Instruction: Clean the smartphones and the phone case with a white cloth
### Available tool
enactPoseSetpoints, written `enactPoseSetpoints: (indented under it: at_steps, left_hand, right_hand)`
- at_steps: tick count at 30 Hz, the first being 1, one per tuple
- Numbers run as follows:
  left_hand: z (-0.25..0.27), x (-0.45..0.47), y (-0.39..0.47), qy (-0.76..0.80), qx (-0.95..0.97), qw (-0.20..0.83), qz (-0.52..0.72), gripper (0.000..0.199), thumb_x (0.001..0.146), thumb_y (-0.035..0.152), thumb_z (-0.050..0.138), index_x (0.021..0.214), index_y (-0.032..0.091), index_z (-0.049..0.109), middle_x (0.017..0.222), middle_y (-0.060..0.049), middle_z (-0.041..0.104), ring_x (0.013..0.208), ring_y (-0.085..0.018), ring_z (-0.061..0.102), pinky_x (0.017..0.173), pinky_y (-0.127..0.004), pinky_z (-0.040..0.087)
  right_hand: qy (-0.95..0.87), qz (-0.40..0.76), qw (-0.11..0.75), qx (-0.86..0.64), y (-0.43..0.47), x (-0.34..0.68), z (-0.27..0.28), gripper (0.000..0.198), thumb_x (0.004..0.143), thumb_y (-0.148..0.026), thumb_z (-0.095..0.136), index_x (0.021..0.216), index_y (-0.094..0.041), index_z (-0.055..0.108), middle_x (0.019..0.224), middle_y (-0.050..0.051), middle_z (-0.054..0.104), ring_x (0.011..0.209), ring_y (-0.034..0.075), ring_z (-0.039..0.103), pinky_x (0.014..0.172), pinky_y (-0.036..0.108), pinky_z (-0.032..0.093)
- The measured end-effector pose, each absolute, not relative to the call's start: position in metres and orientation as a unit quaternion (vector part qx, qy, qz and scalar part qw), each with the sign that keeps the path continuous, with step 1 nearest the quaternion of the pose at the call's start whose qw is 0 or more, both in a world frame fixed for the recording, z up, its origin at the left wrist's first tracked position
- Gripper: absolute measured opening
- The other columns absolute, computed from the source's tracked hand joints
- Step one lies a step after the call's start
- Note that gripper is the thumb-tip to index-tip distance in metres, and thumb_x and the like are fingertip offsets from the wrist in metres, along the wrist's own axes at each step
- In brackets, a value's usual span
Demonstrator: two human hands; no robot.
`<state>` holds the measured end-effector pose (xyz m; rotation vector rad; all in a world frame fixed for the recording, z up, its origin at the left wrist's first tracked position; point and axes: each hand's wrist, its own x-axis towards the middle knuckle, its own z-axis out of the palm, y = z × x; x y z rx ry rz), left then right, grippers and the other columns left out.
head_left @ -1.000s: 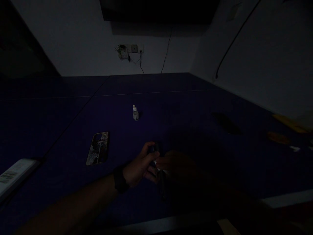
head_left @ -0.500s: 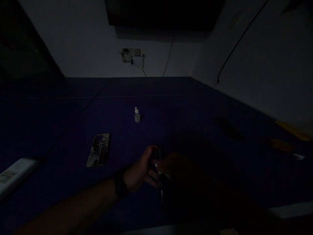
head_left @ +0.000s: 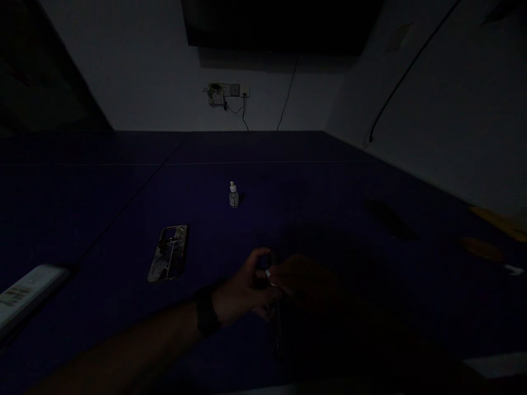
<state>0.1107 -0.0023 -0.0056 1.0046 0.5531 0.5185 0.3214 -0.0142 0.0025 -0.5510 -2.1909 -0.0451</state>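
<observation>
In very dim light, my left hand [head_left: 242,288], a dark band on its wrist, is closed round a slim dark phone [head_left: 276,332] held edge-on. My right hand [head_left: 304,277], mostly in shadow, presses its fingers against the phone's near side. Something small and white, like a cloth or tissue [head_left: 269,274], shows between its fingers. Beyond them a dropper bottle [head_left: 234,197] with a white cap stands upright on the dark blue surface. Left of my hands a patterned phone case [head_left: 169,255] lies flat. The phone's face is too dark to make out.
A long white box [head_left: 31,293] lies at the far left. Toward the right are a dark flat object [head_left: 389,219], a yellow item [head_left: 498,222], an orange one [head_left: 481,248] and a white scrap [head_left: 514,269]. A screen [head_left: 275,27] hangs above wall sockets [head_left: 234,90].
My left thumb has come down across the phone toward my right fingers. The phone has turned slightly, and its bright edge has dimmed. The whole view has shifted a little.
</observation>
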Motion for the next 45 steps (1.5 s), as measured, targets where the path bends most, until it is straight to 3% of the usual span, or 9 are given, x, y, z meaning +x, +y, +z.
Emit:
enactPoseSetpoints:
  at_steps: [9, 17, 20, 24, 30, 33, 37, 41, 45]
  left_hand:
    - [-0.004, 0.111, -0.005, 0.258, 0.457, 0.814, 0.250, 0.079, 0.075, 0.029, 0.086, 0.135, 0.034, 0.034, 0.105, 0.000, 0.060, 0.073, -0.010, 0.065, 0.060, -0.023, 0.058]
    - [-0.003, 0.111, -0.006, 0.221, 0.501, 0.799, 0.248, 0.082, 0.078, 0.027, 0.083, 0.142, 0.034, 0.031, 0.111, -0.003, 0.060, 0.066, -0.007, 0.061, 0.058, -0.021, 0.050]
    - [-0.002, 0.111, -0.010, 0.204, 0.514, 0.785, 0.279, 0.090, 0.076, 0.024, 0.083, 0.146, 0.036, 0.029, 0.115, -0.004, 0.060, 0.080, -0.013, 0.065, 0.070, -0.027, 0.053]
    - [0.006, 0.111, -0.014, 0.188, 0.578, 0.740, 0.289, 0.082, 0.073, 0.018, 0.082, 0.143, 0.030, 0.042, 0.122, -0.008, 0.060, 0.107, -0.025, 0.063, 0.089, -0.037, 0.052]
    - [0.015, 0.107, -0.019, 0.195, 0.637, 0.685, 0.296, 0.077, 0.059, 0.013, 0.088, 0.129, 0.026, 0.057, 0.112, -0.005, 0.067, 0.104, -0.026, 0.062, 0.092, -0.039, 0.051]
    - [0.015, 0.104, -0.022, 0.213, 0.648, 0.676, 0.280, 0.075, 0.050, 0.008, 0.089, 0.118, 0.025, 0.061, 0.106, -0.002, 0.068, 0.102, -0.026, 0.062, 0.088, -0.035, 0.051]
    - [0.014, 0.104, -0.025, 0.218, 0.652, 0.672, 0.275, 0.074, 0.051, 0.008, 0.089, 0.118, 0.024, 0.061, 0.106, -0.003, 0.068, 0.101, -0.027, 0.062, 0.087, -0.035, 0.052]
    - [0.013, 0.105, -0.024, 0.219, 0.664, 0.659, 0.277, 0.096, 0.050, 0.008, 0.089, 0.136, 0.027, 0.053, 0.113, -0.004, 0.066, 0.106, -0.028, 0.060, 0.090, -0.037, 0.050]
    - [0.011, 0.106, -0.022, 0.199, 0.696, 0.630, 0.281, 0.109, 0.049, 0.010, 0.088, 0.148, 0.027, 0.043, 0.116, -0.004, 0.064, 0.104, -0.027, 0.060, 0.089, -0.036, 0.050]
  right_hand:
    - [-0.882, -0.011, 0.420, -0.214, -0.012, 0.321, 0.000, 0.025, 0.103, -0.022, 0.049, 0.123, -0.018, 0.063, 0.107, 0.009, 0.076, 0.098, 0.016, 0.072, 0.084, 0.030, 0.059]
    - [-0.842, 0.066, 0.446, -0.297, -0.001, 0.321, 0.020, 0.027, 0.101, -0.031, 0.052, 0.120, -0.022, 0.069, 0.103, 0.009, 0.075, 0.091, 0.019, 0.072, 0.078, 0.033, 0.060]
    - [-0.827, 0.123, 0.447, -0.319, -0.002, 0.322, 0.034, 0.028, 0.099, -0.033, 0.052, 0.115, -0.022, 0.071, 0.101, 0.009, 0.074, 0.087, 0.019, 0.072, 0.074, 0.030, 0.060]
    - [-0.831, 0.146, 0.418, -0.336, -0.011, 0.322, 0.049, 0.024, 0.097, -0.027, 0.054, 0.112, -0.022, 0.073, 0.101, 0.007, 0.075, 0.088, 0.018, 0.073, 0.078, 0.031, 0.060]
    - [-0.856, 0.106, 0.430, -0.268, -0.040, 0.318, 0.065, 0.028, 0.100, -0.022, 0.051, 0.126, -0.025, 0.063, 0.103, 0.006, 0.074, 0.091, 0.016, 0.071, 0.077, 0.026, 0.060]
    - [-0.887, 0.058, 0.395, -0.231, -0.057, 0.319, 0.068, 0.035, 0.104, -0.024, 0.048, 0.138, -0.025, 0.053, 0.102, 0.004, 0.076, 0.094, 0.016, 0.072, 0.086, 0.028, 0.059]
    - [-0.900, 0.062, 0.368, -0.226, -0.058, 0.321, 0.064, 0.035, 0.107, -0.028, 0.041, 0.139, -0.027, 0.053, 0.097, 0.002, 0.077, 0.086, 0.016, 0.072, 0.084, 0.028, 0.059]
    - [-0.851, 0.092, 0.427, -0.290, -0.042, 0.319, 0.062, 0.025, 0.103, -0.029, 0.050, 0.122, -0.024, 0.065, 0.100, 0.006, 0.073, 0.087, 0.017, 0.071, 0.075, 0.028, 0.059]
    - [-0.833, 0.142, 0.418, -0.333, -0.034, 0.317, 0.065, 0.022, 0.099, -0.026, 0.053, 0.112, -0.022, 0.070, 0.098, 0.005, 0.074, 0.086, 0.016, 0.072, 0.074, 0.027, 0.059]
